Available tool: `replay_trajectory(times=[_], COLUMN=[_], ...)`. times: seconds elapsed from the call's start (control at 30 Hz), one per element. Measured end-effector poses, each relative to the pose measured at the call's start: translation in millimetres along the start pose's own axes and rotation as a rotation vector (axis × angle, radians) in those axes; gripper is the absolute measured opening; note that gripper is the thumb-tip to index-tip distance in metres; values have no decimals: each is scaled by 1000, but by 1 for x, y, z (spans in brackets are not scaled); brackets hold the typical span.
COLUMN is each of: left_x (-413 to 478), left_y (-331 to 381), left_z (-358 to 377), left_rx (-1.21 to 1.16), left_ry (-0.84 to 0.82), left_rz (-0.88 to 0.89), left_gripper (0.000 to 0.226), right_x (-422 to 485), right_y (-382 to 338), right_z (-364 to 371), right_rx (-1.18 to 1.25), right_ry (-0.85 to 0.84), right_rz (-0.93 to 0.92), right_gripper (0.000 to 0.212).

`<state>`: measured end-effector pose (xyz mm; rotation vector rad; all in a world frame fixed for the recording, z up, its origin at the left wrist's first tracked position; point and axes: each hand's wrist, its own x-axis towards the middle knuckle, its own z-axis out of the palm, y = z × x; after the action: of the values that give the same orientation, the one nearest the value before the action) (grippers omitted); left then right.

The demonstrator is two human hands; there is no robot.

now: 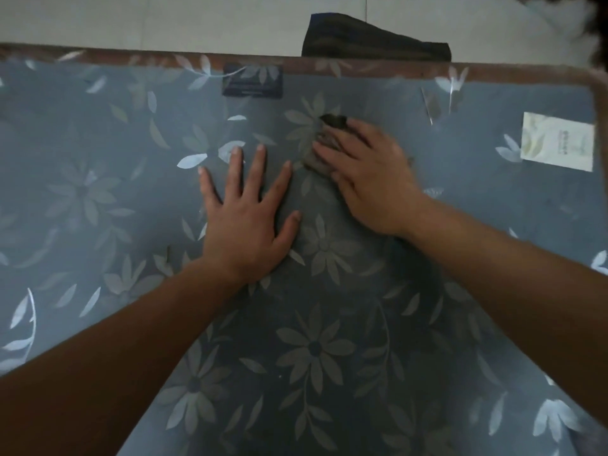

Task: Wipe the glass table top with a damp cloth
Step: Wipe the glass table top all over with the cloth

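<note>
Here, two hands lie on the blue, flower-patterned glass table top (131,192), one of them over a dark, crumpled cloth (331,122).

The right hand (368,182) lies palm down on the cloth towards the far middle of the table, its fingers nearly straight and laid over the cloth rather than curled round it (only the cloth's edges show past the fingertips). Just beside it, the left hand (245,222) rests flat on the bare glass, fingers spread wide and holding nothing. A dark blue rectangular card (252,80) sits by the brown far rim (378,65), and a pale rectangular card (557,143) near the right edge. Beyond the table, a dark folded fabric (371,39) lies on the pale floor (164,18).
</note>
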<state>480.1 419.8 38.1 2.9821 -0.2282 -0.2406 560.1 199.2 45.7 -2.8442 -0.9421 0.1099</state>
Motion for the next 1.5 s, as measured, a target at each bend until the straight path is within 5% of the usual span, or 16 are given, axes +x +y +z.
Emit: replay_trajectory(times=[0.07,0.23,0.3,0.43,0.63,0.83,1.0,1.23,1.4,1.5], left_x=[-1,-2,-2,-3,-3,-10,-45,-64,-65,-65], left_y=[0,0,-1,-1,-3,-16,-50,-71,-73,-73], left_z=[0,0,0,-1,-1,-13,-20,-4,0,1], left_rx=[6,11,13,-14,-101,-343,-99,-5,2,-9], left_ry=[-1,4,-6,-1,25,81,59,-3,15,14], left_rz=[1,12,15,7,0,42,132,131,148,153], left_gripper=[72,71,71,78,87,71,64,73,73,74], right_x=[10,69,81,61,84,21,30,-8,1,-21], right_y=[16,44,16,-14,23,-28,-20,-78,-43,-109], right_z=[-5,-19,-14,0,-16,-7,-7,10,-3,10], right_rx=[-10,34,-32,-29,55,102,82,80,104,114], right_ry=[-10,88,79,-57,75,-42,70,-24,73,102], right_rz=[27,602,500,-46,510,30,437,9,531,309], right_gripper=[50,49,50,54,51,53,52,50,53,53])
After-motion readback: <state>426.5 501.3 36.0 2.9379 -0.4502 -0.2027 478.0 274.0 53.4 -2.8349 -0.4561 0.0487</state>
